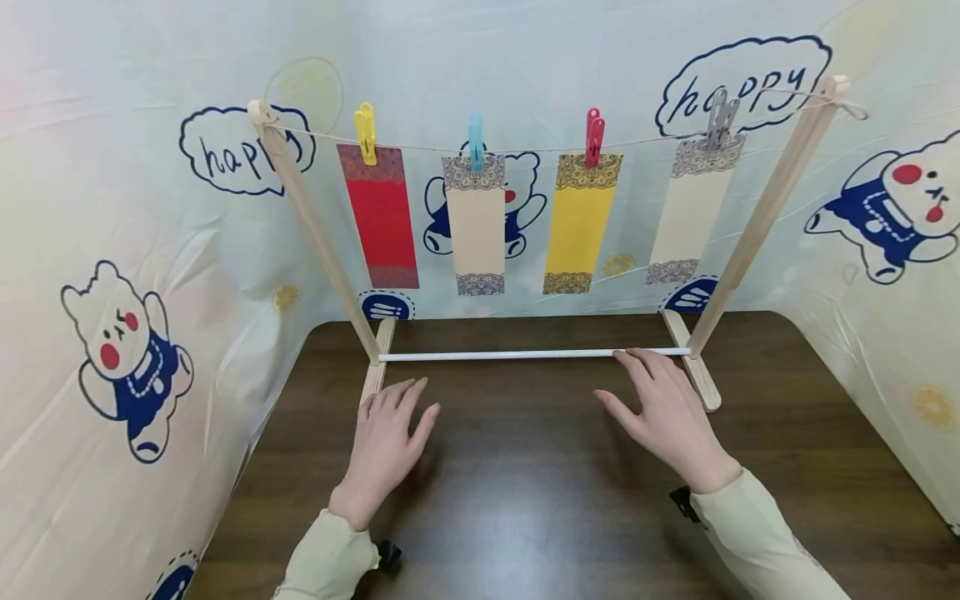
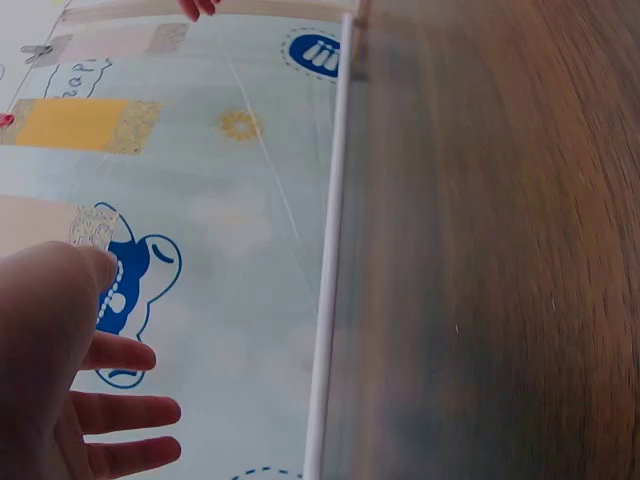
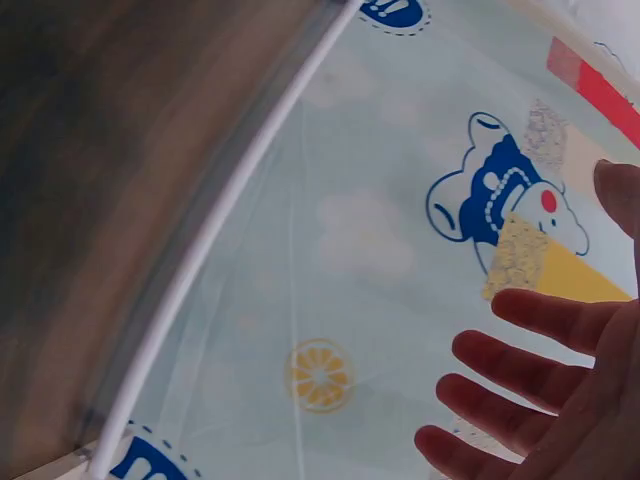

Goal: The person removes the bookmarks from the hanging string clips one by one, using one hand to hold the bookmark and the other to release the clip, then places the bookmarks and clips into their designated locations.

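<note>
A wooden frame with two posts point(image 1: 318, 225) carries a string point(image 1: 427, 148) across its top. From the string hang a red card point(image 1: 380, 221) on a yellow clothespin point(image 1: 365, 133), a cream card point(image 1: 477, 225) on a blue clothespin point(image 1: 476, 142), a yellow card point(image 1: 581, 225) on a red clothespin point(image 1: 594, 137), and another cream card point(image 1: 690, 212) on a grey clothespin point(image 1: 720, 121). My left hand point(image 1: 386, 442) hovers near the left foot of the frame, fingers spread and holding nothing. My right hand point(image 1: 667, 408), fingers extended, has its fingertips overlapping the white rod point(image 1: 510, 356) near its right end.
The dark wooden table point(image 1: 495, 483) stretches under both hands. Patterned cloth point(image 1: 150, 250) encloses the back and both sides. The frame's wooden feet point(image 1: 701, 383) rest on the table near its back edge.
</note>
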